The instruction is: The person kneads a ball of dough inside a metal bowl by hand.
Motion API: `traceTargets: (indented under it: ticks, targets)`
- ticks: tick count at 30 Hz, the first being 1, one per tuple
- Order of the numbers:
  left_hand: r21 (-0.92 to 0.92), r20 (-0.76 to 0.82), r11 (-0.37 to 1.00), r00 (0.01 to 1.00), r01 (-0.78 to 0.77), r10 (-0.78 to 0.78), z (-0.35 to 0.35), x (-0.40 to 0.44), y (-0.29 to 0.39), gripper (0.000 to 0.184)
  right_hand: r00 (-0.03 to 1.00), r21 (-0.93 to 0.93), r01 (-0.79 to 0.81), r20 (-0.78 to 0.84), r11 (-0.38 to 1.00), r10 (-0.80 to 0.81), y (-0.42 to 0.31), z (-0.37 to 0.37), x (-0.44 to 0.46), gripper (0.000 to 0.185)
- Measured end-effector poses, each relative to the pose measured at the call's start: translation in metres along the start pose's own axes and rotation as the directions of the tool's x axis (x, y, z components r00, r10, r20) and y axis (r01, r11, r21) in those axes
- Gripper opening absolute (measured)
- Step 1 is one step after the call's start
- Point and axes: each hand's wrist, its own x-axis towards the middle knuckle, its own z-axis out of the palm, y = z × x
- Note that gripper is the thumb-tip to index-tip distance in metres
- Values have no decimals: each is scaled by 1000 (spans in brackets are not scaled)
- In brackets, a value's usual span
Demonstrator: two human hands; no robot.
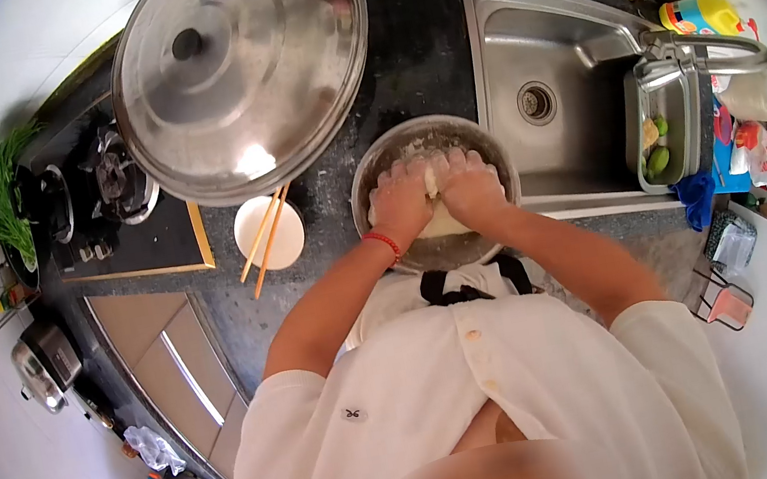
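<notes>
A pale lump of dough lies inside a round metal bowl on the dark counter in front of me. My left hand, with a red band at the wrist, presses down on the dough, its fingers curled over the far side. Beside it my right hand grips the dough in the same way. The two thumbs nearly meet in the middle, where a bit of dough bulges up between them. Much of the dough is hidden beneath both hands.
Left of the bowl stands a white bowl with chopsticks across it. A large metal lid lies behind, beside a gas stove. To the right is a steel sink with a faucet and a basket of produce.
</notes>
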Motion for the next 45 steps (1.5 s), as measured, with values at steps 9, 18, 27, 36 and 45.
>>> traceTargets:
  ticks: [9,18,27,36,45]
  targets:
    - [6,-137,999,990,-33,33,10,30,-11,55,976,-181,-56,-216,982,16,7,25,34,29]
    - [-757,393,639,876,137,278,-52,-6,-33,68,989,432,55,103,900,-110,8,-58,-50,56]
    - [-4,90,967,963,-254,253,-11,-49,-4,66,999,-28,-36,-19,999,35,-13,-9,-69,54]
    - [27,10,999,999,-36,36,1,4,-4,50,987,102,-160,-5,982,161,-4,5,-6,35]
    - [-52,-83,998,996,-19,14,5,29,-14,47,974,104,-174,-129,979,186,3,12,17,39]
